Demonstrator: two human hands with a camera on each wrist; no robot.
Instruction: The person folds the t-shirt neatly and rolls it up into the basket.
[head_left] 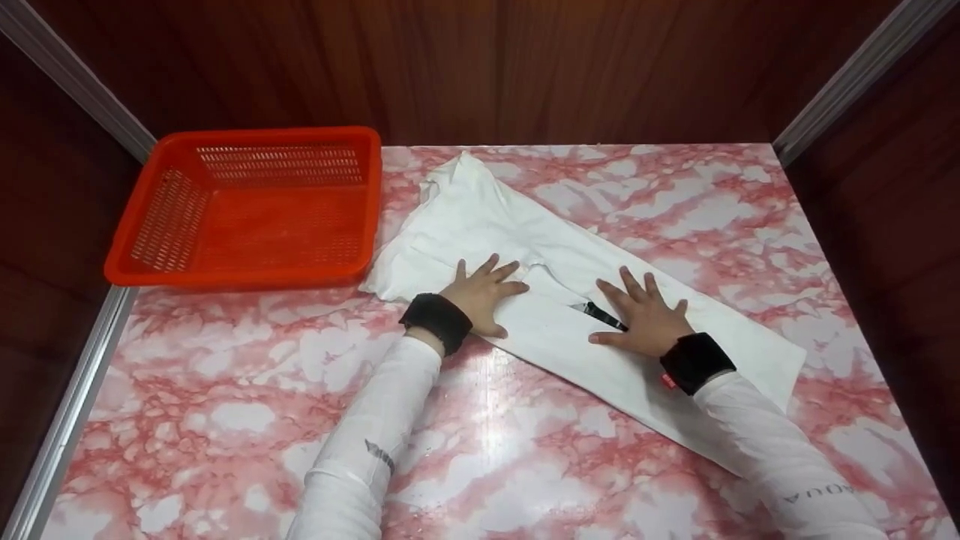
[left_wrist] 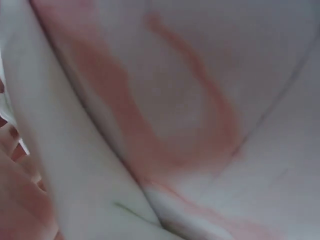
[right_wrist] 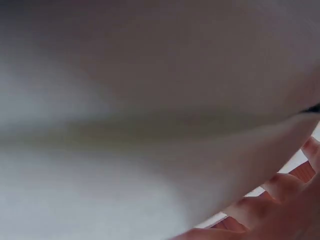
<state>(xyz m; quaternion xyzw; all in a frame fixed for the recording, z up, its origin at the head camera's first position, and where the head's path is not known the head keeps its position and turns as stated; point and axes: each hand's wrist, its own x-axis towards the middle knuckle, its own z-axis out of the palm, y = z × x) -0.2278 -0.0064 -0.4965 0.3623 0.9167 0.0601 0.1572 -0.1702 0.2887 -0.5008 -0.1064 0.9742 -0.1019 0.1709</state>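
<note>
A white garment, which looks like a pair of trousers, lies spread slantwise on the marbled table. Its gathered end is at the far left, and two leg-like parts run to the lower right. Between them shows a small black patch. My left hand rests on the garment near its middle, fingers spread. Farther right, my right hand also lies on the cloth with spread fingers, beside the black patch. Blurred white cloth fills much of the right wrist view; in the left wrist view, a cloth edge crosses the picture.
A red plastic basket with slotted sides stands at the back left, close to the garment's gathered end. The pink and white tabletop is bounded by dark wood-look panels at the back and both sides.
</note>
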